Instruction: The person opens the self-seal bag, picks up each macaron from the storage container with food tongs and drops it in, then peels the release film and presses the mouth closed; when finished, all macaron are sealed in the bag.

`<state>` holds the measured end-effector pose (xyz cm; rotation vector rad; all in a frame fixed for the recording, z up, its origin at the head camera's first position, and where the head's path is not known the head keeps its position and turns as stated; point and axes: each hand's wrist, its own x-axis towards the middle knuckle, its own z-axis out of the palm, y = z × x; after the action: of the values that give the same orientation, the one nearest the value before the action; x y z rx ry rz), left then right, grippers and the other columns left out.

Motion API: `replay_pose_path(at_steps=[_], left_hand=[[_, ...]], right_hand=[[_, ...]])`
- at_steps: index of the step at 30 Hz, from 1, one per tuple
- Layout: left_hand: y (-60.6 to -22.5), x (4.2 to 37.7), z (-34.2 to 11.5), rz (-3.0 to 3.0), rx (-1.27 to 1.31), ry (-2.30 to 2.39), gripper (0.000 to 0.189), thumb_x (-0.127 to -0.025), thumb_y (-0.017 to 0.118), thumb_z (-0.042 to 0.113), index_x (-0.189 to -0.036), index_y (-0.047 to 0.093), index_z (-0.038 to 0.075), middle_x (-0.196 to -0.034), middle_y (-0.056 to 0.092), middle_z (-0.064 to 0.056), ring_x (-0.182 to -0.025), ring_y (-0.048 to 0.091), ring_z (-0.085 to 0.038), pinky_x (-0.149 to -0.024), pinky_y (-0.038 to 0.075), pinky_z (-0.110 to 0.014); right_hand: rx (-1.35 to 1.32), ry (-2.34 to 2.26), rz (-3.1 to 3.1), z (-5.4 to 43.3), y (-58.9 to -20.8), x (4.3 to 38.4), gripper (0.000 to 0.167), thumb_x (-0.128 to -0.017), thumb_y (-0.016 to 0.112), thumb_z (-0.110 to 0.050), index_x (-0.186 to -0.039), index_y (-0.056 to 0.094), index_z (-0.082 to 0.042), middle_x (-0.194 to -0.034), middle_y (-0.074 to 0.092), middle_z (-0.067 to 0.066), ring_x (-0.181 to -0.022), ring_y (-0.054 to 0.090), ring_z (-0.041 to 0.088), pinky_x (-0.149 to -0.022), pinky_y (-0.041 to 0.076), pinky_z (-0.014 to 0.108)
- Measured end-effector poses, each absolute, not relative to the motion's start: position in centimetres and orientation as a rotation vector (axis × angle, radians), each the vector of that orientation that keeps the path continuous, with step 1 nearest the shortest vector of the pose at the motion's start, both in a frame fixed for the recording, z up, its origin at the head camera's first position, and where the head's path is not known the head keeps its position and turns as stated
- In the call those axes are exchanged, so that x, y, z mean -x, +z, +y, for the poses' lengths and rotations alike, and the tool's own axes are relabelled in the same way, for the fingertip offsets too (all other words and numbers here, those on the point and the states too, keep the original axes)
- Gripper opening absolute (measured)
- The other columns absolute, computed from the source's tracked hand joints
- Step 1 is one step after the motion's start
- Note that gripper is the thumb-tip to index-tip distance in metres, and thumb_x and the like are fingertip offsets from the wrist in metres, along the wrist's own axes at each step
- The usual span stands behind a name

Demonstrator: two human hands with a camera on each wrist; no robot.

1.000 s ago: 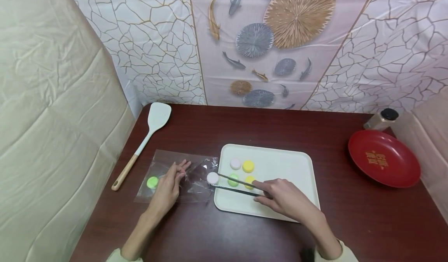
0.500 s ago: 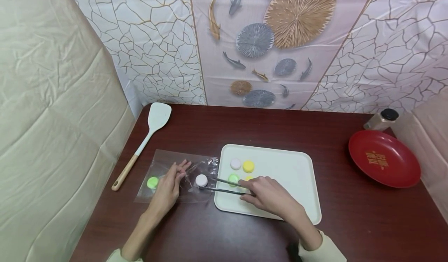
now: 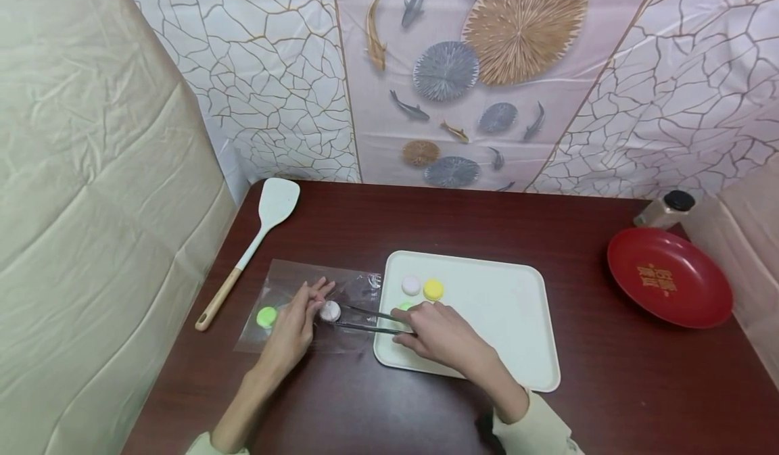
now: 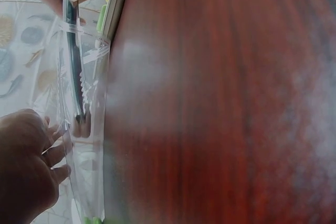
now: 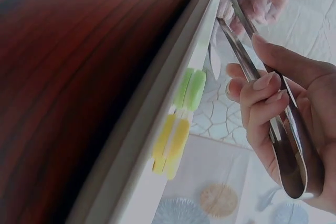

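Note:
My right hand (image 3: 441, 337) grips metal tongs (image 3: 365, 328), whose tips hold a pale lilac macaron (image 3: 331, 312) inside the clear plastic bag (image 3: 359, 282). Beside that macaron, my left hand (image 3: 295, 320) pinches the bag's upper film with its fingertips. At the bag's left end lies a bright green macaron (image 3: 266, 317). On the cream tray (image 3: 505, 299) are another lilac macaron (image 3: 410, 285) and a yellow macaron (image 3: 433, 289). A green one (image 5: 190, 90) and a second yellow one (image 5: 170, 145) show in the right wrist view; in the head view my right hand covers them partly or wholly.
A white spatula (image 3: 252, 245) with a wooden handle lies left of the bag. At the right stand a red plate (image 3: 688, 286) and a black-lidded jar (image 3: 663, 210). The patterned wall cloth (image 3: 450, 124) hangs behind the dark table (image 3: 584, 225).
My right hand and the tongs have moved left, carrying the lilac macaron from the tray's left edge deeper into the bag, close to my left fingers. My left hand stays in place.

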<state>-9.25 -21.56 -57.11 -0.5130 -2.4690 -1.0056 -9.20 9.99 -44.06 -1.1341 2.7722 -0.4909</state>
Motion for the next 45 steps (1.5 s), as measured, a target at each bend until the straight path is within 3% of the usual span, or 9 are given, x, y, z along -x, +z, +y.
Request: replay_pose_path(at_steps=[6, 11, 17, 27, 32, 38, 45], left_hand=[[-57.3, 9.3, -21.7, -2.496, 0.511, -0.997, 0.006, -0.114, 0.058, 0.013, -0.114, 0.057, 0.007, -0.145, 0.072, -0.018, -0.123, 0.076, -0.038, -0.117, 0.053, -0.053], [-57.3, 9.4, -21.8, -2.499, 0.531, -1.012, 0.004, -0.113, 0.059, 0.01, -0.113, 0.057, 0.006, -0.142, 0.072, -0.022, -0.12, 0.077, -0.04, -0.112, 0.056, -0.054], [-57.4, 9.5, -21.8, -2.518, 0.532, -1.032, 0.006, -0.114, 0.057, 0.013, -0.11, 0.057, 0.009, -0.145, 0.071, -0.019, -0.136, 0.069, -0.034, -0.124, 0.046, -0.044], [-57.3, 9.5, -21.8, -2.508, 0.543, -1.02, 0.006, -0.113, 0.058, 0.012, -0.112, 0.058, 0.006, -0.141, 0.074, -0.018, -0.135, 0.07, -0.037, -0.123, 0.047, -0.048], [-56.4, 9.2, -21.5, -2.469, 0.556, -0.995, 0.01, -0.115, 0.055, 0.014, -0.113, 0.06, 0.005, -0.132, 0.077, -0.017, -0.131, 0.072, -0.038, -0.125, 0.047, -0.045], [-56.1, 9.0, -21.4, -2.443, 0.572, -1.023, 0.007, -0.115, 0.055, 0.012, -0.114, 0.059, 0.007, -0.125, 0.078, -0.014, -0.135, 0.069, -0.037, -0.132, 0.036, -0.038], [-57.3, 9.5, -21.9, -2.514, 0.543, -1.05, 0.002, -0.113, 0.058, 0.008, -0.114, 0.056, 0.008, -0.133, 0.078, -0.013, -0.143, 0.064, -0.03, -0.134, 0.032, -0.033]], right_hand=[[1.151, -0.495, 2.794, 8.7, -44.3, 9.5, 0.02, -0.097, 0.086, -0.023, -0.107, 0.074, -0.01, -0.075, 0.072, 0.0, -0.056, 0.045, 0.007, -0.047, 0.04, 0.025], [1.134, -0.522, 2.81, 7.8, -44.4, 9.5, 0.029, -0.097, 0.086, -0.023, -0.12, 0.08, -0.007, -0.078, 0.077, 0.004, -0.054, 0.046, 0.007, -0.046, 0.042, 0.026], [1.098, -0.555, 2.85, 7.0, -44.7, 9.5, 0.032, -0.096, 0.087, -0.023, -0.122, 0.08, -0.006, -0.086, 0.081, 0.01, -0.056, 0.061, 0.012, -0.049, 0.053, 0.032], [1.009, -0.532, 2.847, 5.8, -44.5, 9.7, 0.033, -0.098, 0.086, -0.023, -0.124, 0.08, -0.004, -0.093, 0.082, 0.01, -0.063, 0.068, 0.016, -0.049, 0.053, 0.031], [1.0, -0.519, 2.857, 5.0, -44.7, 10.0, 0.032, -0.098, 0.086, -0.023, -0.123, 0.08, -0.004, -0.088, 0.08, 0.01, -0.061, 0.066, 0.017, -0.047, 0.052, 0.033], [1.049, -0.485, 2.892, 4.1, -45.1, 10.3, 0.029, -0.097, 0.086, -0.024, -0.118, 0.079, -0.006, -0.078, 0.076, 0.008, -0.057, 0.063, 0.018, -0.048, 0.053, 0.035], [1.043, -0.473, 2.895, 2.9, -45.4, 10.7, 0.024, -0.098, 0.086, -0.025, -0.113, 0.078, -0.009, -0.077, 0.074, 0.007, -0.061, 0.069, 0.022, -0.051, 0.056, 0.037]])
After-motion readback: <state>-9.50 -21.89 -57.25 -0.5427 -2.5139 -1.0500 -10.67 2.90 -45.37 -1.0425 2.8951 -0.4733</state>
